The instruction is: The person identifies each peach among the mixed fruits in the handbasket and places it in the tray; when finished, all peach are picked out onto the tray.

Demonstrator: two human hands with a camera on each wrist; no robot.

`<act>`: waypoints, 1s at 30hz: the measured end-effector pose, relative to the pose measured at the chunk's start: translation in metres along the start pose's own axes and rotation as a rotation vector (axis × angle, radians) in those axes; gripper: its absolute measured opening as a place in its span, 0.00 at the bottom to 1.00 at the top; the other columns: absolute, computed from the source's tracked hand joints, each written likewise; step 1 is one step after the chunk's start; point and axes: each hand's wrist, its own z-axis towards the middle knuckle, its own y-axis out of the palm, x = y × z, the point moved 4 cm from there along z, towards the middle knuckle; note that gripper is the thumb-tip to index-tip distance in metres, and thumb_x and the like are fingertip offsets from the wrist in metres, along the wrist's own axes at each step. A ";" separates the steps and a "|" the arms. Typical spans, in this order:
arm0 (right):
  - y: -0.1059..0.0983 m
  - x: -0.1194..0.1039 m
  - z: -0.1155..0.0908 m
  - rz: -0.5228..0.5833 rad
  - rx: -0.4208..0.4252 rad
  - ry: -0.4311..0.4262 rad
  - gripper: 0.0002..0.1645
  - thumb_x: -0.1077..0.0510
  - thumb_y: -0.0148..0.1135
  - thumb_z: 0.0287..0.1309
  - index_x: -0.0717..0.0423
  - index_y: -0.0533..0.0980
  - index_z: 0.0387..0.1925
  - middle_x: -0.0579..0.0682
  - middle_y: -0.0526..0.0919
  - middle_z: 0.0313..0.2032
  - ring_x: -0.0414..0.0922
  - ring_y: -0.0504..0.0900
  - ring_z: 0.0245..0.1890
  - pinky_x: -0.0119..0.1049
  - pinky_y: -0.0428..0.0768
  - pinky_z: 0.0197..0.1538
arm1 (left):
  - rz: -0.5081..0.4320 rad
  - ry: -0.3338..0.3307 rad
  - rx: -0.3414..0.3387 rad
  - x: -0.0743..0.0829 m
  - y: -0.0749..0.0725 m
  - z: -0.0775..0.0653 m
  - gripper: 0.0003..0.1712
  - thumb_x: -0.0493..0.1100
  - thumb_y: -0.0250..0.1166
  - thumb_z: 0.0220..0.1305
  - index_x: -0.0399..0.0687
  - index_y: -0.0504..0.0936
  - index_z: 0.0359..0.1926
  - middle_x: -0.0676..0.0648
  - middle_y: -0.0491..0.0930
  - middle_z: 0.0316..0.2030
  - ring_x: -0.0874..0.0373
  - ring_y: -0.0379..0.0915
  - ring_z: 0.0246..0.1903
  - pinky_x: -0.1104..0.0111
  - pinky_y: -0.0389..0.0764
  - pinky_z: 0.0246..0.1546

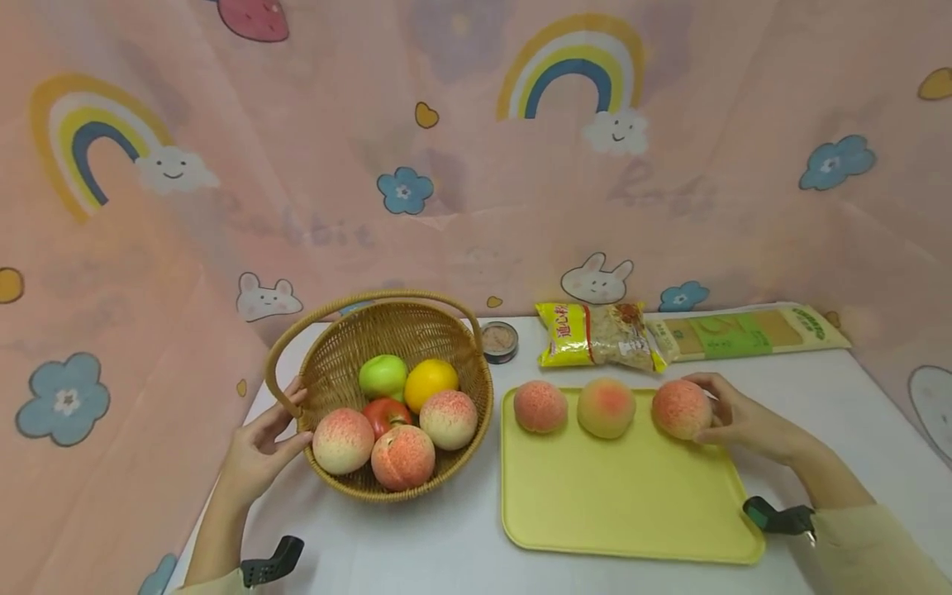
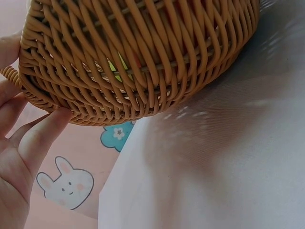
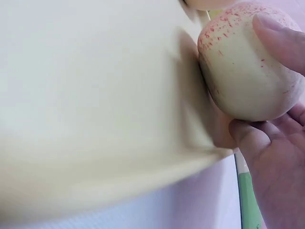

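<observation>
Resting at the far right corner of the yellow tray (image 1: 625, 504), the peach (image 1: 680, 408) is cupped by the right hand (image 1: 740, 421); it is judged light, smooth and rollable (best held around its middle). The basket (image 1: 349, 364), left of the tray, is touched by the left hand (image 1: 256, 450), fingers relaxed.

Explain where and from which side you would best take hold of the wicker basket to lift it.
Grip the arched handle of the wicker basket at its top, coming from above. It spans the rim over the fruit, so the load would likely hang level. The left hand only touches the rim at the side, where a lift might tip the peaches.
</observation>
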 end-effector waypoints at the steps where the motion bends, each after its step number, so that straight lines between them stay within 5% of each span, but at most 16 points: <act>1: 0.000 0.000 0.001 0.001 -0.007 0.003 0.46 0.64 0.64 0.55 0.63 0.47 0.66 0.33 0.61 0.58 0.14 0.62 0.54 0.18 0.71 0.51 | 0.003 0.001 0.003 0.000 0.000 -0.001 0.31 0.15 0.57 0.52 0.18 0.64 0.59 0.31 0.53 0.69 0.67 0.60 0.66 0.78 0.76 0.51; 4: 0.000 -0.001 0.003 -0.017 -0.022 0.039 0.48 0.62 0.65 0.54 0.63 0.46 0.68 0.36 0.60 0.61 0.12 0.60 0.54 0.17 0.68 0.52 | 0.018 -0.007 0.014 0.002 -0.001 -0.005 0.31 0.15 0.57 0.52 0.18 0.64 0.59 0.32 0.54 0.70 0.68 0.60 0.66 0.78 0.75 0.52; 10: 0.003 -0.004 0.004 -0.076 -0.039 0.090 0.51 0.58 0.66 0.54 0.63 0.46 0.71 0.68 0.54 0.68 0.11 0.58 0.52 0.18 0.67 0.51 | 0.025 -0.018 0.019 0.001 -0.001 -0.006 0.30 0.16 0.58 0.52 0.18 0.64 0.59 0.31 0.54 0.69 0.68 0.60 0.65 0.78 0.75 0.52; 12: 0.003 -0.006 0.004 -0.086 -0.042 0.081 0.51 0.58 0.66 0.54 0.63 0.46 0.71 0.70 0.54 0.68 0.11 0.59 0.51 0.18 0.68 0.51 | 0.036 -0.023 0.017 0.000 -0.001 -0.005 0.30 0.16 0.58 0.53 0.18 0.64 0.59 0.30 0.53 0.69 0.68 0.60 0.65 0.78 0.75 0.52; 24: 0.000 -0.017 0.008 -0.085 -0.067 0.029 0.48 0.61 0.63 0.57 0.62 0.47 0.72 0.71 0.50 0.69 0.11 0.57 0.54 0.16 0.67 0.52 | 0.061 -0.035 0.015 -0.005 -0.008 -0.009 0.30 0.18 0.58 0.54 0.19 0.64 0.60 0.33 0.53 0.70 0.69 0.59 0.66 0.77 0.75 0.52; 30: -0.004 -0.029 -0.003 -0.107 -0.009 -0.019 0.45 0.64 0.60 0.59 0.53 0.49 0.73 0.49 0.52 0.73 0.12 0.54 0.59 0.10 0.61 0.52 | 0.087 -0.047 0.003 -0.006 -0.003 0.001 0.30 0.19 0.59 0.55 0.20 0.64 0.61 0.29 0.52 0.69 0.69 0.59 0.66 0.78 0.74 0.53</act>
